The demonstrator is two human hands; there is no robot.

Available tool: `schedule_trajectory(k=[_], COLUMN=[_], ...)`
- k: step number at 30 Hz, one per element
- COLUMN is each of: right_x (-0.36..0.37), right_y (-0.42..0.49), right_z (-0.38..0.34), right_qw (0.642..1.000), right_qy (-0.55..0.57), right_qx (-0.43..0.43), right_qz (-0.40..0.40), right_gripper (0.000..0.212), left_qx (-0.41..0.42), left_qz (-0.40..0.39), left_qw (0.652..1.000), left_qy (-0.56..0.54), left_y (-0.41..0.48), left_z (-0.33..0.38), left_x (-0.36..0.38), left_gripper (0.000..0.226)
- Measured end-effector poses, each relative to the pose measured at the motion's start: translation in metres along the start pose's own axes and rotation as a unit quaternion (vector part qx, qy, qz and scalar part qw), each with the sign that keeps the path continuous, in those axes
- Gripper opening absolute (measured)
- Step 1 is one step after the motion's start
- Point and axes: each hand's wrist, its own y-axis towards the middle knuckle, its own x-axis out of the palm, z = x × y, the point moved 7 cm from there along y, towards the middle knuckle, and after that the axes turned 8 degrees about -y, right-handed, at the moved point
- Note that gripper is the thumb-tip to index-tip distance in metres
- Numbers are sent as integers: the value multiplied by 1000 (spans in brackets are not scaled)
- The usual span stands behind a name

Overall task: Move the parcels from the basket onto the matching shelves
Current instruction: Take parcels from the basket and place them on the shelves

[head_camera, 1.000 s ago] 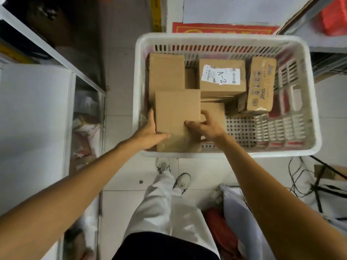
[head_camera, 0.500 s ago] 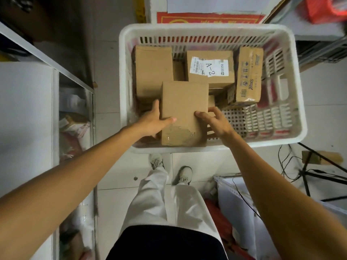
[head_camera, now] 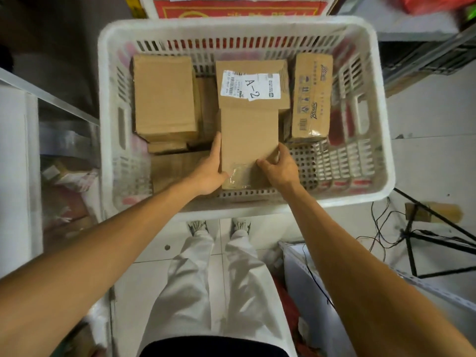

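Note:
A white plastic basket [head_camera: 381, 155] stands on the floor in front of me with several cardboard parcels in it. I hold a plain brown box [head_camera: 248, 140] over the basket's near middle. My left hand [head_camera: 208, 171] grips its left side and my right hand [head_camera: 279, 168] grips its lower right corner. Behind it lies a box with a white label marked A-2 [head_camera: 251, 86]. A taller plain box [head_camera: 164, 96] sits at the left, and a printed carton [head_camera: 311, 96] stands at the right.
A white shelf unit [head_camera: 15, 171] with a metal rail runs along the left, with bagged items [head_camera: 67, 181] on its lower level. Cables and a black stand [head_camera: 425, 235] lie at the right. A white bin [head_camera: 309, 292] sits near my right leg.
Both hands have carried the plain box to the right, from the basket's near-left part to its near middle. It now overlaps the front of the A-2 box.

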Motion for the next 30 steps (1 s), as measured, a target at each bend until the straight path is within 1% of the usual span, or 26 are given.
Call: schedule_trajectory(k=[2,4,8,9,11,13,14,16,17,21,24,27,30], right_x=[4,11,14,13,9,4,1,-6,-9,-18,-22,-11,6], right_y=[12,23,29,27,21,13,8,-4,-11,-46,-87,-141,-200], right_z=[6,13,22,22,17,4,-4,-26,-38,-92,-139,-194,-259], right_qw=[999,998,998,996,992,987,984,973,966,953,939,912,883], right_qy=[-34,-61,-57,-71,-107,-127,-138,-179,-196,-189,-185,-179,-174], right_qx=[-8,-20,-34,-39,-51,-68,-85,-133,-155,-221,-275,-348,-421], right_qz=[0,-3,-20,-27,-47,-69,-72,-63,-61,-89,-91,-123,-107], right_gripper=[76,81,89,89,88,79,75,73,74,77,79,78,72], left_qx=[9,10,13,3,-29,-46,-36,10,27,62,85,109,120], left_qz=[-1,-3,-1,-2,14,28,29,26,32,95,147,195,260], left_qw=[1000,1000,999,999,999,999,998,991,989,986,971,960,946], left_qy=[-20,-27,-32,-36,-31,8,44,128,143,120,166,168,149], left_y=[11,21,26,22,12,1,-5,-18,-25,-64,-116,-188,-273], left_z=[-5,-12,-17,-17,-15,-7,1,22,33,67,83,89,85], left_x=[12,20,18,17,16,13,11,0,-9,-61,-105,-151,-200], left_gripper=[98,99,103,101,90,78,75,73,73,71,69,66,64])
